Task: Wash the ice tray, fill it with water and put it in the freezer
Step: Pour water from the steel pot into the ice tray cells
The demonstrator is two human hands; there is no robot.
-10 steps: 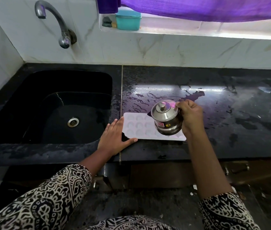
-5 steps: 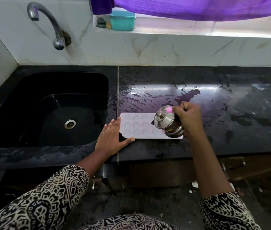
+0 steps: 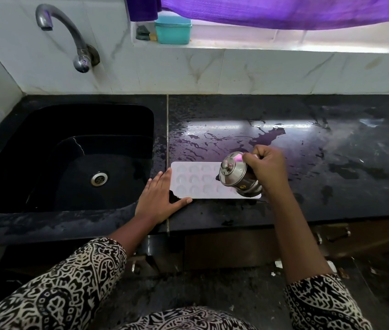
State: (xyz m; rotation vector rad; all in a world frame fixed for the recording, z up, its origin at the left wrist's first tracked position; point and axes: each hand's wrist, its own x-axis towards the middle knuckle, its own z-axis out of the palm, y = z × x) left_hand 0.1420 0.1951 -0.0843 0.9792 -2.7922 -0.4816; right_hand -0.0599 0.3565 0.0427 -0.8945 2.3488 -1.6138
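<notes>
Head view: white ice tray point(image 3: 198, 181) on the wet black desk point(image 3: 331, 186), a lidded steel pot point(image 3: 236, 175) tipped over its right end.
The tray lies close to the desk's front edge, just right of the sink point(image 3: 69, 151), with bare wet desk behind and to the right. The left hand point(image 3: 159, 198) lies flat with straight fingers against the tray's left end. The right hand point(image 3: 266, 166) has its fingers curled round the pot, whose small round sticker is unreadable.
</notes>
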